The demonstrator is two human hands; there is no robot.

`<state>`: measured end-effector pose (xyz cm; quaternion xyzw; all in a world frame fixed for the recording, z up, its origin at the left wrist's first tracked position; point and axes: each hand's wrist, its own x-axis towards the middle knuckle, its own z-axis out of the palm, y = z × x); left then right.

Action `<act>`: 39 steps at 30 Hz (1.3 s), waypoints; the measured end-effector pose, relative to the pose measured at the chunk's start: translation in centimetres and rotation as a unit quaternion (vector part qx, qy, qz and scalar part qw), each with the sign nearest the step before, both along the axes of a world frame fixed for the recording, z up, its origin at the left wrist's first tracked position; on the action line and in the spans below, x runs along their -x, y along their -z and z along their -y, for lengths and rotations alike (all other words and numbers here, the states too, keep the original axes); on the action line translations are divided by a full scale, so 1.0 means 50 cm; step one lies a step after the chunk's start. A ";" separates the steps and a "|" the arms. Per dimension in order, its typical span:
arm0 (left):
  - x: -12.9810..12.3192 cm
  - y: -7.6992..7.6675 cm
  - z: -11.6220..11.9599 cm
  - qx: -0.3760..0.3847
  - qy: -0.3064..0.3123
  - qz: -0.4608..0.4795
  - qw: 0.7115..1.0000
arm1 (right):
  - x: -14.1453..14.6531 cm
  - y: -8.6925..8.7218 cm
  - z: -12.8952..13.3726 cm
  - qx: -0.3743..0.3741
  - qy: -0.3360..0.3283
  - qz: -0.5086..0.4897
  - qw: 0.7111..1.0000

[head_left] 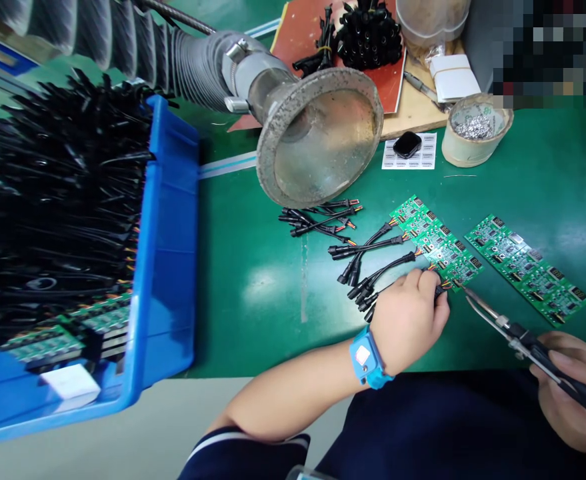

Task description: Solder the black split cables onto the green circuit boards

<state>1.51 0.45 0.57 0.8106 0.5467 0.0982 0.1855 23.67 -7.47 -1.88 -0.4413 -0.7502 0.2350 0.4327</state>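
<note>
Closest by, a ribbed hose with its round hood. Below, on the worktop, a green circuit board. Probably light, stiff, fragile at the joints; best taken by the edges. Glossy, chip-studded, with digit displays along one long side. Pinched around a black cable with the left hand; wrapped about a soldering iron with the right hand, tip at the board's near edge.
</note>
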 end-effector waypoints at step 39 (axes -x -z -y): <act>0.040 -0.017 -0.054 0.069 0.094 0.127 0.985 | 0.101 -0.009 -0.060 0.152 0.148 -0.104 0.972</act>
